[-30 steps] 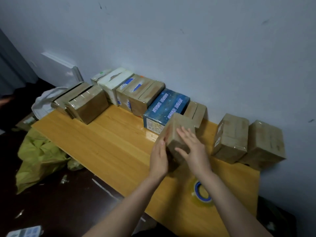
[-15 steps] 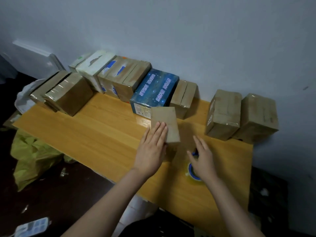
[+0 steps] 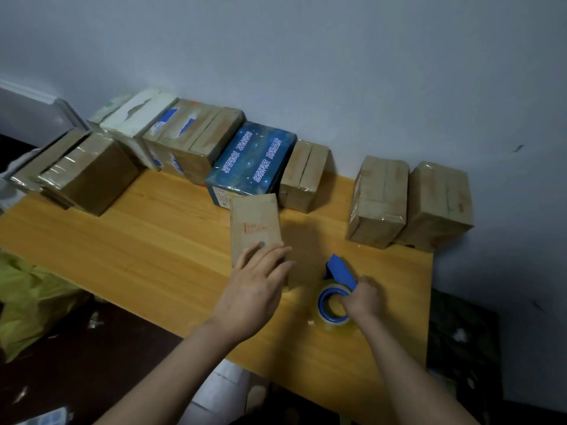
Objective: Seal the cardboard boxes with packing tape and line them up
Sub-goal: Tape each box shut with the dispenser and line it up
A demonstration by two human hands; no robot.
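Observation:
A small brown cardboard box (image 3: 254, 222) with a red stamp stands near the middle of the wooden table (image 3: 147, 240). My left hand (image 3: 256, 286) rests flat on its near end, fingers straight. To its right, my right hand (image 3: 362, 299) grips the blue tape dispenser (image 3: 339, 271) with its clear tape roll (image 3: 333, 314) lying on the table. Along the wall runs a row of taped boxes, among them a blue starry box (image 3: 251, 161) and two brown boxes (image 3: 408, 200) at the right end.
A gap lies between the small taped box (image 3: 303, 176) and the two right-hand boxes. Yellow-green bags (image 3: 33, 299) sit on the dark floor at left. The table's right edge (image 3: 429, 302) is close to my right hand.
My right hand left the box, reached the tape dispenser and closed on it. The box came down onto the table under my left hand.

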